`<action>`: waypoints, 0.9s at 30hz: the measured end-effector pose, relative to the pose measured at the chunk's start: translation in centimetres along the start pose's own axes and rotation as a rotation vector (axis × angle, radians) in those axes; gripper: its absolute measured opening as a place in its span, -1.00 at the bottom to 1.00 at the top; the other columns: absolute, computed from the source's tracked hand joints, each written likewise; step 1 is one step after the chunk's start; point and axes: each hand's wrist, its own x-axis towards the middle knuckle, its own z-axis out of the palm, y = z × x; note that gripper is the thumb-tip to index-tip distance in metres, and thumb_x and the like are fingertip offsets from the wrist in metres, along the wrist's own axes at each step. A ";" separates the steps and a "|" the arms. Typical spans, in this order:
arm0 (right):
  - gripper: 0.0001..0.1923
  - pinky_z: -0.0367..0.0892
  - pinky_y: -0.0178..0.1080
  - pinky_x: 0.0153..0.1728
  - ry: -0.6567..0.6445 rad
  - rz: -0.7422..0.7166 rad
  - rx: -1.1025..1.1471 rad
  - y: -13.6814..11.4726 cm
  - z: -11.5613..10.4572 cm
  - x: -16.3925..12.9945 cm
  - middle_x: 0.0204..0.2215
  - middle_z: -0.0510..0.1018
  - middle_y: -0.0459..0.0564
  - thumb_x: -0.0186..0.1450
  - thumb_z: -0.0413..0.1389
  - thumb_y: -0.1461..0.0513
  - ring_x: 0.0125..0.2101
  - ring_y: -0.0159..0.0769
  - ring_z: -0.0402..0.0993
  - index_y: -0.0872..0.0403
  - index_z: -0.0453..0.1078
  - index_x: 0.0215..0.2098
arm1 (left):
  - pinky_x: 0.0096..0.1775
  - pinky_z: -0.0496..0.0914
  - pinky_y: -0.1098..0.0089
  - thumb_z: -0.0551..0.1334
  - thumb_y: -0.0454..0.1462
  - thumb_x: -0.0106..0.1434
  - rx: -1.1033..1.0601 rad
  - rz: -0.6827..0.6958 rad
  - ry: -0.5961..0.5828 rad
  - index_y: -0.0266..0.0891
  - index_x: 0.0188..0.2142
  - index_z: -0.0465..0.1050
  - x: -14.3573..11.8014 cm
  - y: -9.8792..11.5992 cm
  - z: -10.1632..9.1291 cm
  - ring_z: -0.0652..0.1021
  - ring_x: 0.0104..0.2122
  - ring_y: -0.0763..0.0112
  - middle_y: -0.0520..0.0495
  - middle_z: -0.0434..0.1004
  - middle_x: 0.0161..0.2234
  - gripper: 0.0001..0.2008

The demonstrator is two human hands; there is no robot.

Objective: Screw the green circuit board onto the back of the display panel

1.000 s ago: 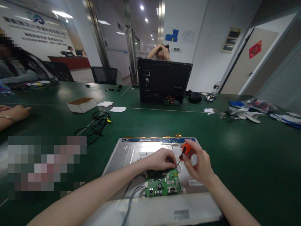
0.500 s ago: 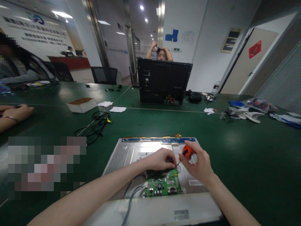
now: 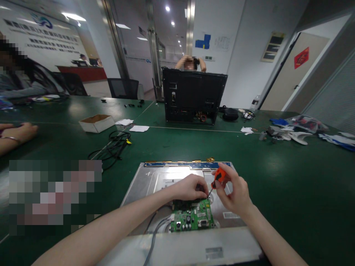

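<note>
A green table (image 3: 291, 192) carries everything. Near the front edge lies a flat metal panel (image 3: 155, 177). Further back on the left sit an open cardboard box (image 3: 96, 123), a tangle of black cables (image 3: 112, 146) and white paper slips (image 3: 138, 128). At the middle rear stands a black monitor shell (image 3: 194, 96) — upright. On the right — a heap of plastic bags and cloths (image 3: 302, 129).

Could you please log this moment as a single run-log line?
right hand: holds orange screwdriver, tip at green circuit board | left hand: rests on board's far edge | base: metal panel on green table
</note>
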 end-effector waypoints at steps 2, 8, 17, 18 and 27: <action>-0.46 0.41 -0.34 -0.60 0.019 -0.018 -0.010 -0.1 0.1 0.1 -0.43 0.55 -0.11 0.29 0.03 0.33 -0.63 -0.40 0.42 0.02 0.12 0.23 | -0.36 0.32 0.50 0.31 -0.44 0.11 -0.009 0.002 0.000 -0.29 -0.41 0.57 0.0 0.0 0.0 0.50 -0.44 0.42 0.04 0.54 -0.47 -0.92; -0.49 0.35 -0.37 -0.65 0.086 -0.038 -0.037 0.0 0.4 0.3 -0.50 0.47 -0.19 0.32 0.07 0.31 -0.66 -0.42 0.35 0.00 0.13 0.22 | -0.36 0.34 0.50 0.31 -0.44 0.12 -0.038 -0.021 -0.020 -0.31 -0.35 0.59 0.0 0.1 0.0 0.50 -0.43 0.42 0.01 0.55 -0.44 -0.90; -0.57 0.36 -0.37 -0.63 0.052 -0.046 -0.039 0.1 0.3 0.3 -0.50 0.48 -0.17 0.37 0.06 0.26 -0.64 -0.42 0.36 0.00 0.16 0.19 | -0.36 0.35 0.49 0.30 -0.44 0.12 -0.042 -0.012 -0.026 -0.33 -0.34 0.59 0.0 0.0 -0.1 0.51 -0.43 0.40 -0.01 0.56 -0.44 -0.89; -0.55 0.37 -0.36 -0.62 0.045 -0.042 -0.031 0.1 0.2 0.3 -0.48 0.50 -0.15 0.36 0.06 0.27 -0.63 -0.41 0.37 0.01 0.15 0.20 | -0.35 0.36 0.49 0.30 -0.44 0.12 -0.043 -0.009 -0.029 -0.32 -0.33 0.59 0.0 0.0 -0.1 0.52 -0.42 0.39 -0.01 0.56 -0.43 -0.88; -0.44 0.42 -0.32 -0.57 -0.008 -0.013 0.026 -0.3 -0.2 0.4 -0.43 0.54 -0.10 0.31 0.00 0.34 -0.58 -0.36 0.45 0.02 0.10 0.26 | -0.35 0.34 0.50 0.33 -0.44 0.11 -0.015 -0.017 0.000 -0.28 -0.42 0.57 0.1 -0.1 0.1 0.50 -0.44 0.44 0.04 0.55 -0.47 -0.93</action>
